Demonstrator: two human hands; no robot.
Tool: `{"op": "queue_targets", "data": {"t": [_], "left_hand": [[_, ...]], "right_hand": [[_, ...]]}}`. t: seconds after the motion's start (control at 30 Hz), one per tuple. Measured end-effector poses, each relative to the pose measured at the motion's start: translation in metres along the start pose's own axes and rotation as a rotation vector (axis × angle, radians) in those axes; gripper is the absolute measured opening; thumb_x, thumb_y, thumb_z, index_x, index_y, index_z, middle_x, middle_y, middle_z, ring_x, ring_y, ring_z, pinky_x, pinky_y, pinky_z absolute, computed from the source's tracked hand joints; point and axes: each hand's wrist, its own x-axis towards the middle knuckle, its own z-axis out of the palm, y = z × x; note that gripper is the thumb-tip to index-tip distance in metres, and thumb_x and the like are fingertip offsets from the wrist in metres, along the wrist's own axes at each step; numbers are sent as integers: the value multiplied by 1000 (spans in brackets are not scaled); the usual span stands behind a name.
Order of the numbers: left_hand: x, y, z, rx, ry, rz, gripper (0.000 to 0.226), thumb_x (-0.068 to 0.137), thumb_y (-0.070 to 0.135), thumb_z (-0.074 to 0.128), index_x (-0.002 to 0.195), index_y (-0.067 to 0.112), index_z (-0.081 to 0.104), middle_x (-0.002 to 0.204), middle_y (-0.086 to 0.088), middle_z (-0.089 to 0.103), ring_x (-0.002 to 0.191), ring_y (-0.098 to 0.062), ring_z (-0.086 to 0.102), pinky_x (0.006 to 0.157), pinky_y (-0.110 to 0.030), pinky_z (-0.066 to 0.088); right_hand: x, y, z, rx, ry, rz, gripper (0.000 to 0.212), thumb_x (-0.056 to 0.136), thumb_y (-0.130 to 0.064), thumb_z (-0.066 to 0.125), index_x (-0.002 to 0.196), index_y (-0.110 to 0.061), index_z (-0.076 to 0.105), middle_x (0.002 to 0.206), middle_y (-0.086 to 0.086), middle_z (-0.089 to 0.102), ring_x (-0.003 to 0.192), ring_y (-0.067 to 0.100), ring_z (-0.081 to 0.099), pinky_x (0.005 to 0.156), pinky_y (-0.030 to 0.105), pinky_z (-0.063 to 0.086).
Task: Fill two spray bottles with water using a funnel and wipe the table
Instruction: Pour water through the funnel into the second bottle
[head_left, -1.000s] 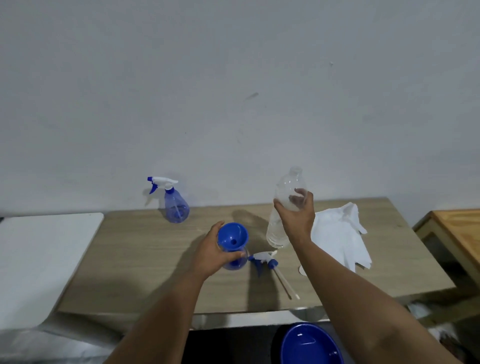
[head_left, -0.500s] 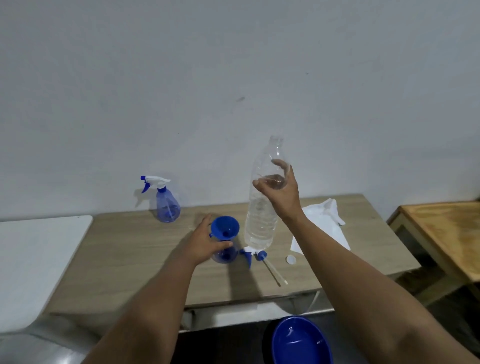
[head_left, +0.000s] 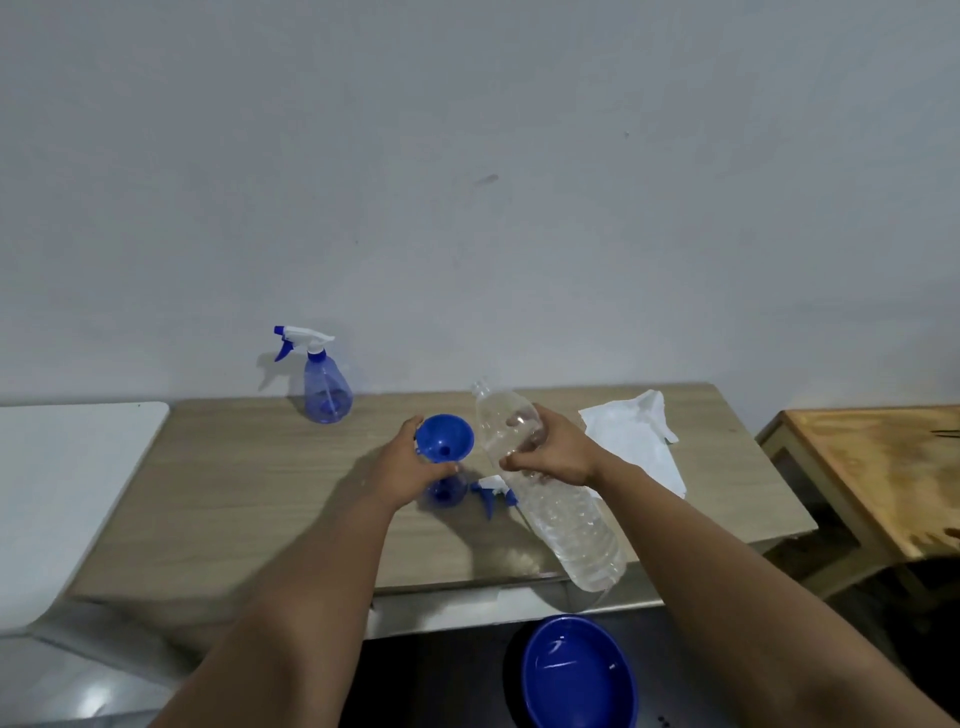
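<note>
Both hands work over the middle of the wooden table (head_left: 260, 493). Nearest the camera, below the table's front edge, a glossy blue bowl (head_left: 579, 675) sits low, apparently with a little water in it, though the shine makes that hard to confirm. The right hand (head_left: 553, 452) grips a large clear water bottle (head_left: 550, 499) around its upper body; the bottle is tilted, its uncapped neck pointing up and away toward the funnel, its ribbed base hanging out over the table's front edge. It carries no label or readable writing. The left hand (head_left: 410, 467) is closed around the neck of a small translucent blue spray bottle (head_left: 447, 491), steadying the blue funnel (head_left: 445, 436) seated in its mouth. Just beside it, partly behind the water bottle, lies a detached white-and-blue spray head (head_left: 491, 491). Farther right, a crumpled white cloth (head_left: 634, 441) lies on the table. At the back left, near the wall, the second spray bottle (head_left: 324, 384) stands upright with its trigger head on.
</note>
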Motion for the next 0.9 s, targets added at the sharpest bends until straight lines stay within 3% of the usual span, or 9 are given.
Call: {"op": "queue_targets", "data": {"t": [0.1, 0.27, 0.37, 0.47, 0.63, 0.8, 0.9], "left_hand": [[0, -2, 3, -1, 17, 24, 78, 67, 33, 91, 133, 28, 51, 118, 12, 63, 111, -16, 61, 89, -29, 46], [-4, -3, 3, 4, 12, 48, 75, 63, 39, 91, 126, 36, 51, 112, 21, 66, 103, -5, 62, 87, -28, 50], [-1, -4, 2, -8, 15, 38, 75, 64, 41, 90, 128, 36, 52, 113, 23, 66, 107, -5, 62, 91, -29, 52], [-2, -1, 0, 5, 21, 51, 66, 67, 33, 90, 117, 39, 48, 102, 30, 61, 98, 0, 60, 89, -28, 50], [2, -1, 0, 1, 30, 78, 65, 66, 29, 90, 119, 39, 55, 104, 22, 66, 101, -6, 65, 93, -33, 54], [2, 2, 0, 10, 28, 89, 67, 67, 30, 91, 125, 33, 57, 105, 18, 66, 102, -10, 64, 92, -30, 53], [3, 2, 0, 15, 21, 81, 64, 67, 30, 91, 119, 38, 55, 102, 19, 64, 101, -10, 63, 92, -31, 53]], "right_hand": [[3, 8, 1, -71, -34, 34, 54, 72, -28, 91, 116, -28, 59, 90, 9, 78, 72, 15, 72, 75, 38, 62], [6, 8, 5, -176, -114, 104, 52, 69, -36, 90, 109, -33, 57, 85, -1, 71, 67, 14, 67, 61, 29, 55], [9, 7, 6, -196, -139, 129, 48, 71, -32, 91, 104, -34, 57, 86, -5, 68, 67, 13, 65, 57, 28, 53], [8, 1, 5, -236, -169, 133, 44, 77, -27, 89, 103, -34, 56, 80, -10, 63, 64, 7, 60, 54, 23, 49], [10, -1, 3, -284, -185, 145, 43, 78, -24, 88, 107, -29, 57, 85, -8, 64, 64, 7, 62, 49, 21, 50], [7, -10, -1, -316, -226, 183, 34, 84, -16, 84, 97, -28, 55, 76, -6, 62, 42, -3, 58, 42, 18, 48], [10, -12, 1, -348, -243, 177, 37, 81, -20, 87, 104, -27, 60, 87, -4, 68, 59, 4, 67, 56, 29, 62]]}}
